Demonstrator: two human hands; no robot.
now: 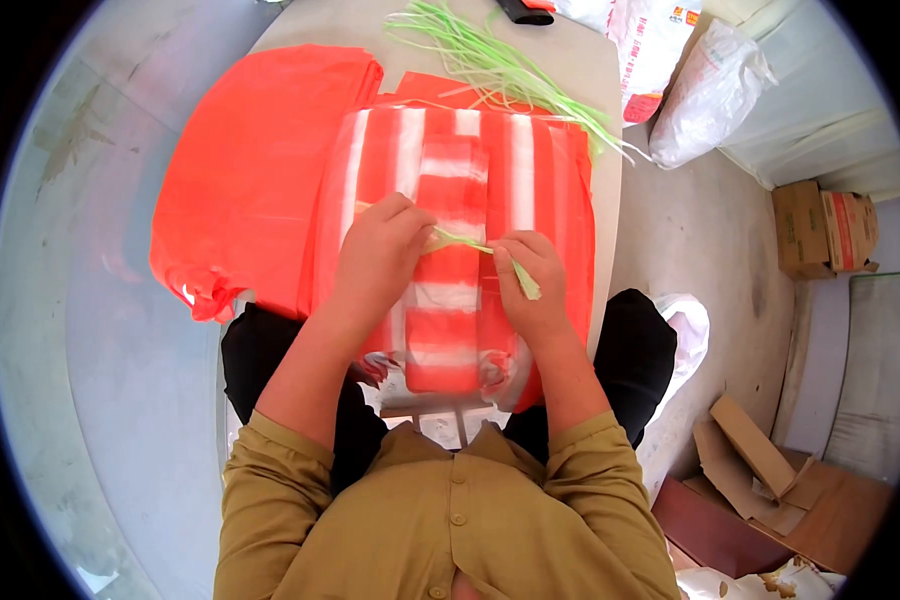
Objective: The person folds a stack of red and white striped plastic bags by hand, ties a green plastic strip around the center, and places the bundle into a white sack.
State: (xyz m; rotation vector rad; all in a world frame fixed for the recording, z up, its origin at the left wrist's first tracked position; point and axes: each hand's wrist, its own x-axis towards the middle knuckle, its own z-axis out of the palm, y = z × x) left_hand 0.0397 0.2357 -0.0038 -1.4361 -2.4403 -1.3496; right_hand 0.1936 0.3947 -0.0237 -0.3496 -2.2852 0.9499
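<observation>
A green plastic strip [462, 240] runs between my two hands, over a stack of red plastic bags with white stripes [445, 345]. My left hand [385, 245] pinches one end of the strip near the middle of the stack. The other end is in my right hand [532, 280], with a short tail hanging below the thumb. A folded striped piece lies lengthwise down the centre of the stack, beneath the strip. Whether the strip passes around the stack is hidden. Plain red plastic bags [250, 170] spread out to the left, partly under the striped stack.
Loose green strips [490, 55] lie across the far side of the table [320, 22]. Beyond its right edge stand a printed white sack [650, 50] and a stuffed clear plastic bag [710, 95]. Cardboard boxes [825, 230] and flattened cardboard [760, 470] are on the floor at right.
</observation>
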